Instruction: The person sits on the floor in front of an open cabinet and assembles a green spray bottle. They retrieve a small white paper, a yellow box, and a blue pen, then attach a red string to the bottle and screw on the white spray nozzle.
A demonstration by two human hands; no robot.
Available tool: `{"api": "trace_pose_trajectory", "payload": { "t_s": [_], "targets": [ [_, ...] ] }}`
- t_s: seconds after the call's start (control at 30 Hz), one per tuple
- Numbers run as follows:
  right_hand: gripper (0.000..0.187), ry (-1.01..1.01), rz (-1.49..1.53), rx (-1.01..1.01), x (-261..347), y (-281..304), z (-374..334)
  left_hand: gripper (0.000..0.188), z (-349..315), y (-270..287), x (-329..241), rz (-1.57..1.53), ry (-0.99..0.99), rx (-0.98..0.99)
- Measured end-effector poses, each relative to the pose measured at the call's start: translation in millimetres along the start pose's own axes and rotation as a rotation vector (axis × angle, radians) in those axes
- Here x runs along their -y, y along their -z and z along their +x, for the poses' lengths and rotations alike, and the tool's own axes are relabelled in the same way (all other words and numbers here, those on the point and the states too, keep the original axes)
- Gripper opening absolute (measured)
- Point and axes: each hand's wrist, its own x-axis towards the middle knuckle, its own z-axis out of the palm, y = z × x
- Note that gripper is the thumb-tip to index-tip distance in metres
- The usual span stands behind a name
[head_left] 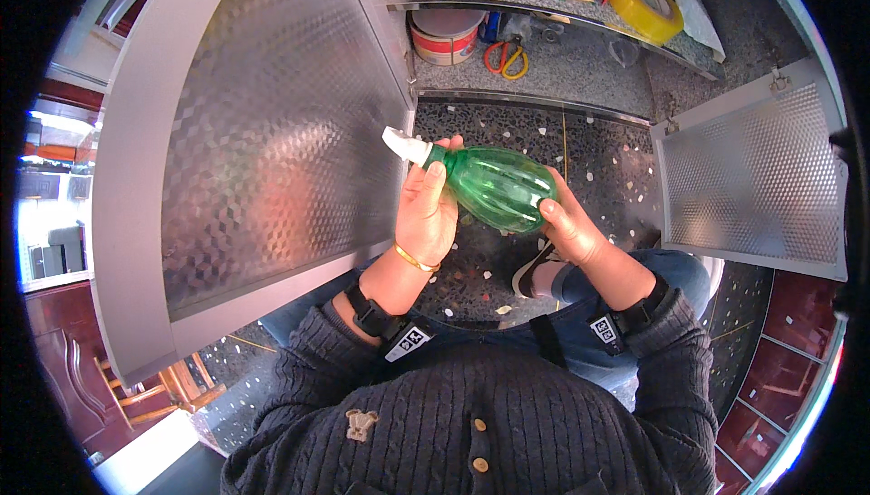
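Note:
Between my two hands lies a green see-through spray bottle (500, 189), tilted nearly on its side, its white spray head (406, 144) pointing to the left. My left hand (428, 207) is closed round the green neck, thumb on top. Round the bottle's bottom end, my right hand (569, 221) is closed with its thumb pressed on the near side. No liquid can be made out inside the bottle.
Two cabinet doors stand swung out, a large left one (281, 132) and a smaller right one (757, 178). The shelf ahead bears a yellow tape roll (645, 4); below it are scissors (506, 60) and a round tub (444, 40). A wooden stool (168, 386) stands lower left.

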Motion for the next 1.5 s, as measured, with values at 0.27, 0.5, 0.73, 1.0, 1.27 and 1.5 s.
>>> {"api": "trace_pose_trajectory", "payload": {
  "t_s": [0.27,0.5,0.73,1.0,1.27,1.5],
  "targets": [
    [0.077,-0.333,0.403,0.260,-1,5,4,0.028,-4,-1,-3,0.030,0.053,0.089],
    [0.079,0.144,-0.403,-0.037,-1,-5,0,0.025,0,0,1,0.067,-0.056,-0.059],
    [0.080,-0.169,0.161,0.178,4,1,-1,0.027,-3,0,-1,-0.073,0.071,-0.016],
    [0.085,0.308,-0.524,-0.044,0,-4,-5,0.027,0,0,0,-0.002,0.018,-0.025],
    [0.086,-0.174,0.184,0.125,-2,0,-1,0.026,-2,2,-2,-0.024,0.095,0.008],
    [0.099,0.203,-0.307,0.028,-1,0,-4,0.027,0,-2,-1,0.076,-0.006,-0.037]
  ]
}}
